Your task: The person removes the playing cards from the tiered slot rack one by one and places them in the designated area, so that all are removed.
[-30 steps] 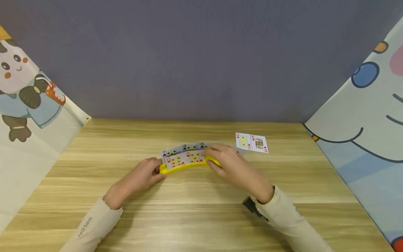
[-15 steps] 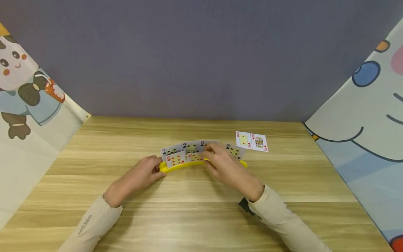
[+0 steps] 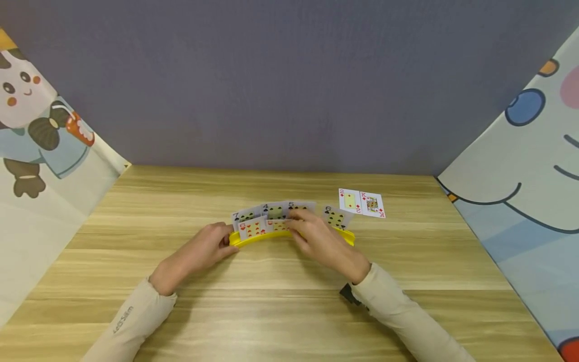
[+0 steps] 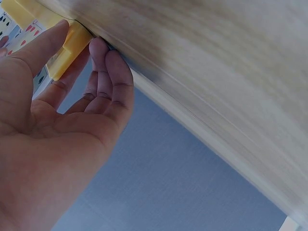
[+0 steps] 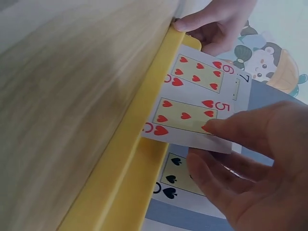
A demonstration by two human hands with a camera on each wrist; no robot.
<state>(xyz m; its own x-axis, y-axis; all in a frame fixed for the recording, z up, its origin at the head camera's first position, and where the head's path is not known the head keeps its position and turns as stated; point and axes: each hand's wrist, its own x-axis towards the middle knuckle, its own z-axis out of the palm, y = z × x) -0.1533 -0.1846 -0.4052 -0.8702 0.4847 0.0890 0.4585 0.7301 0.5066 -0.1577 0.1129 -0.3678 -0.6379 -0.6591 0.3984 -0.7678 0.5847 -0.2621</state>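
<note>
A curved yellow card holder stands on the table with playing cards upright in it. My left hand grips its left end between thumb and fingers, seen close in the left wrist view. With my right hand I pinch the five of hearts by its free edge, thumb on its face. That card is in the front slot, beside the six of hearts. Behind them are the seven, four, five and six of spades. My right fingers hide part of the holder's middle.
A two of diamonds and a king of diamonds lie face up, side by side, behind the holder's right end. A grey wall rises at the table's back edge, with cartoon-printed panels at both sides.
My right hand has shifted left along the holder, uncovering its right end and the six of spades. The five of hearts now leans back more. My left hand has stayed in place.
</note>
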